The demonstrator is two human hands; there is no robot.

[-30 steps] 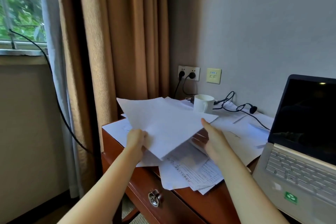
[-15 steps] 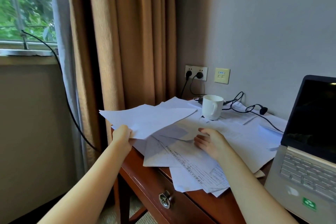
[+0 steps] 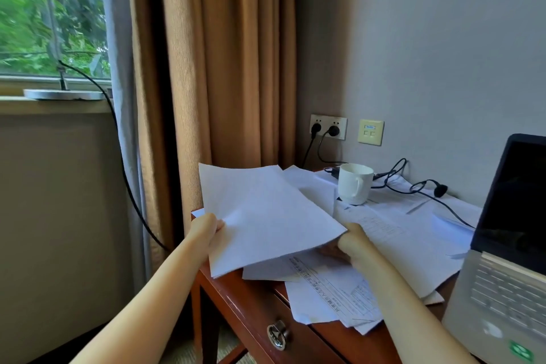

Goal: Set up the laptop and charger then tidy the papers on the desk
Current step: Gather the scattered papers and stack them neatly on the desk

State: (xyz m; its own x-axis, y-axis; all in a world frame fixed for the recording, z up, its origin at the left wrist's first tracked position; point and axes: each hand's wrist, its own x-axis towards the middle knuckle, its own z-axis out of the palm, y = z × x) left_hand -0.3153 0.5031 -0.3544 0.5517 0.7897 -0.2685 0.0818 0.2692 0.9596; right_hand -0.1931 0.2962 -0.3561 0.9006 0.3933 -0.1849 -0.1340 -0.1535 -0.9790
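Glossy wooden desk (image 3: 251, 297) — thin white sheets (image 3: 266, 216)

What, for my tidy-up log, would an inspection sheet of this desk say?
Surface: wooden desk, mostly under papers.
Job's things: laptop open, screen dark; sheets lifted; papers spread loose.
Clutter: mug standing on papers.
Grippers: left hand pinches sheets' left edge; right hand grips their right corner.
Cables: two plugs in socket; black cable runs over papers toward laptop.
Surroundings: curtain, window.
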